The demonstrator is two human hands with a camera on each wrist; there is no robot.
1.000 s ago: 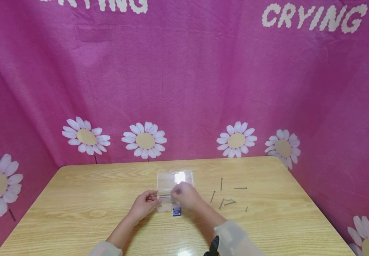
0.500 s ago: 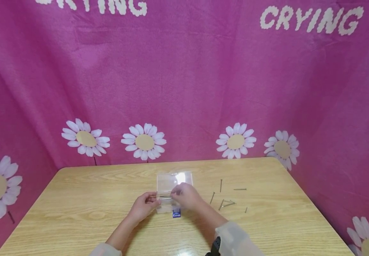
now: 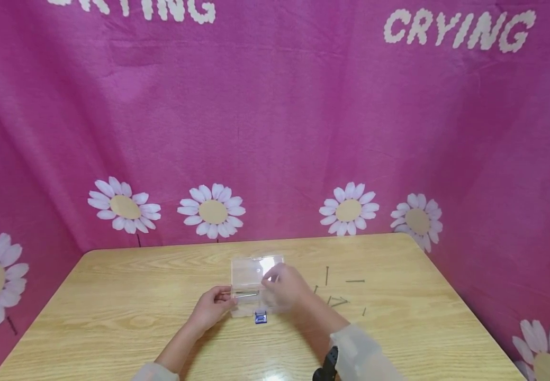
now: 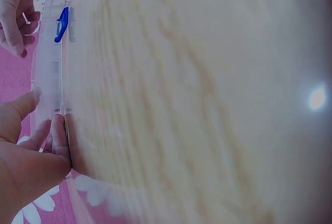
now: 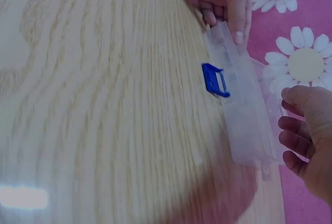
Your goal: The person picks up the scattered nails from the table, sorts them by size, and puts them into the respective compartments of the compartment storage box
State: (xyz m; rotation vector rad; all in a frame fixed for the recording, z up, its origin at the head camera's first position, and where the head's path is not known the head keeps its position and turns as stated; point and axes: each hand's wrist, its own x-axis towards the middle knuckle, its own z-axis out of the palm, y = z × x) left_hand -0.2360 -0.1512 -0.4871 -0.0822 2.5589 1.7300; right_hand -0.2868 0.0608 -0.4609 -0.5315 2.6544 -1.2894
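Note:
A clear plastic box (image 3: pixel 242 312) stands on the table with its transparent lid (image 3: pixel 245 270) raised behind it. At its front hangs a blue latch (image 3: pixel 261 317). My left hand (image 3: pixel 210 308) grips the box's left end, thumb on the rim and fingers at the outer side. Inside the left part lies a thin metal nail (image 3: pixel 247 295); whether it is threaded cannot be told. My right hand (image 3: pixel 286 287) hovers over the box's right half, fingers loosely curled. The right wrist view shows nothing between those fingers (image 5: pixel 294 125) and the blue latch (image 5: pixel 212 80) swung outward.
Right of the box, several loose nails (image 3: pixel 355 281) lie scattered on the wooden table (image 3: pixel 160 280). A pink curtain (image 3: pixel 275 132) with daisies stands behind the table and along both sides.
My right hand has let go of the nail and moved up and to the right. The nail now rests in the box's left part. My left hand has stayed on the box.

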